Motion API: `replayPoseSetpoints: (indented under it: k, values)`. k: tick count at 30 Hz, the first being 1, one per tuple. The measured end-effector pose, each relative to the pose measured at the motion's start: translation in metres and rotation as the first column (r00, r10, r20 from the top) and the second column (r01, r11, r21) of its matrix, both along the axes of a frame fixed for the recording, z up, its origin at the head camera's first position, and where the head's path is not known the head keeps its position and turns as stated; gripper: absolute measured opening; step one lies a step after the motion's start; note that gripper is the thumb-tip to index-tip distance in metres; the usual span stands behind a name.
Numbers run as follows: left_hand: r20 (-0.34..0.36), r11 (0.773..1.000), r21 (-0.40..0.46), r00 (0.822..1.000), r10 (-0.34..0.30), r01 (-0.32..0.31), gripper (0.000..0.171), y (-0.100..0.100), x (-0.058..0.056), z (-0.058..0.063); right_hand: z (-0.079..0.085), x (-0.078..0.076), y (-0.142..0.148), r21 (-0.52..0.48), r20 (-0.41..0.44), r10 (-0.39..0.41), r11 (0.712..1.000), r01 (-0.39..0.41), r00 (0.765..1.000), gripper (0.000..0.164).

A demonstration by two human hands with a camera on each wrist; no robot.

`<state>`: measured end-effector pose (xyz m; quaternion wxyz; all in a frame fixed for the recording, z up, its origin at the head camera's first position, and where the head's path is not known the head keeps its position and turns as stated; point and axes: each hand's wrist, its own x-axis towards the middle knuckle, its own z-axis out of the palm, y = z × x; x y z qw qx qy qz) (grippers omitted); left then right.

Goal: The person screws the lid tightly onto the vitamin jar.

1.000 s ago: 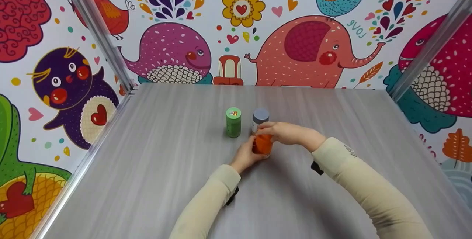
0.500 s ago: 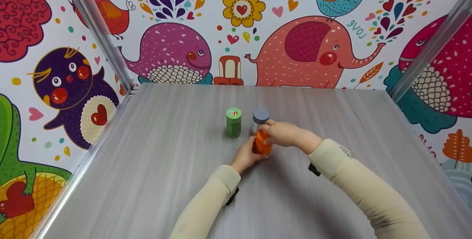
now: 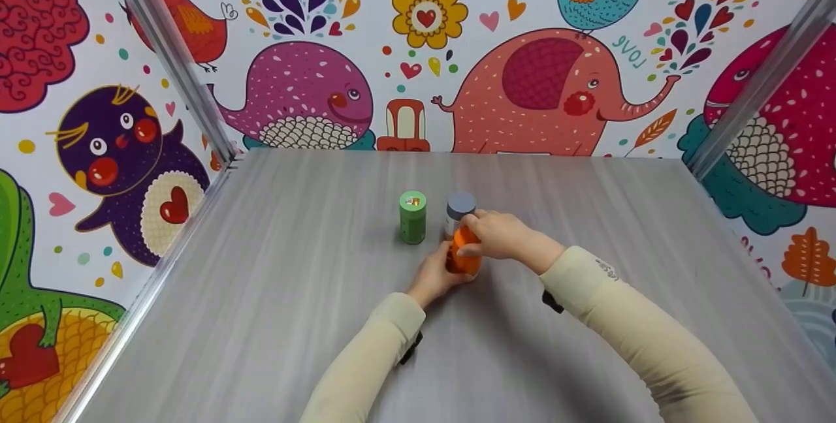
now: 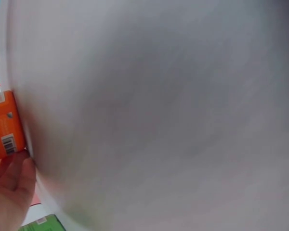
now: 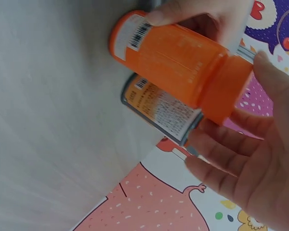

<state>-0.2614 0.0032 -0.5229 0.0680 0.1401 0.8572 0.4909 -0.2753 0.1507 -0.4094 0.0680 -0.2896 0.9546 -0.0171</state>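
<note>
An orange bottle (image 3: 467,252) with an orange cap (image 5: 228,89) stands on the table, a barcode label near its base. My left hand (image 3: 434,276) grips the lower body of the bottle; its thumb lies against the label in the right wrist view. At the top, my right hand (image 3: 499,235) holds the cap between thumb and fingers. Right behind the bottle is a can with a grey-blue lid (image 3: 462,203), partly covered by the bottle and right hand. To its left a green can (image 3: 413,219) stands upright, apart from both hands.
The grey wood-grain table (image 3: 313,234) spreads around the bottle. Metal frame posts (image 3: 176,57) rise at its back corners. Behind it stands a wall (image 3: 418,129) printed with cartoon animals.
My right hand has shifted from lying over the bottle's top to gripping the cap by its side, with the wrist slightly turned. The left hand and both cans stay where they were.
</note>
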Motion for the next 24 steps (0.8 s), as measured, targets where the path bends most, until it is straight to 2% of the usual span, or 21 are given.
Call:
replayPoseSetpoints:
  k: [4,7,10,13,19,24]
  values:
    - [0.008,1.000,-0.017,1.000,-0.001,0.001,0.060,0.000,0.000,-0.001,0.005,-0.001,0.004,-0.038,0.069,0.073,0.997,-0.070,0.995,0.054]
    - [0.013,1.000,-0.028,1.000,0.002,-0.002,0.060,0.000,-0.001,-0.001,0.008,-0.003,0.008,-0.068,0.110,0.168,0.984,-0.162,0.980,0.051]
    - [0.013,1.000,-0.029,1.000,0.006,-0.006,0.059,0.000,-0.001,-0.001,0.009,-0.003,0.011,-0.076,0.095,0.265,0.963,-0.259,0.959,0.048]
    - [0.002,1.000,-0.026,1.000,0.004,-0.004,0.059,0.000,-0.001,-0.001,0.010,-0.003,0.013,-0.060,0.057,0.321,0.946,-0.317,0.945,0.047]
    - [-0.011,0.999,-0.034,1.000,-0.003,0.003,0.059,0.000,-0.001,0.000,0.009,-0.003,0.011,-0.040,0.044,0.315,0.949,-0.313,0.948,0.049]
    - [0.010,1.000,-0.024,1.000,-0.002,0.002,0.060,0.000,-0.001,0.000,0.009,-0.001,0.010,-0.033,0.053,0.264,0.964,-0.263,0.963,0.048]
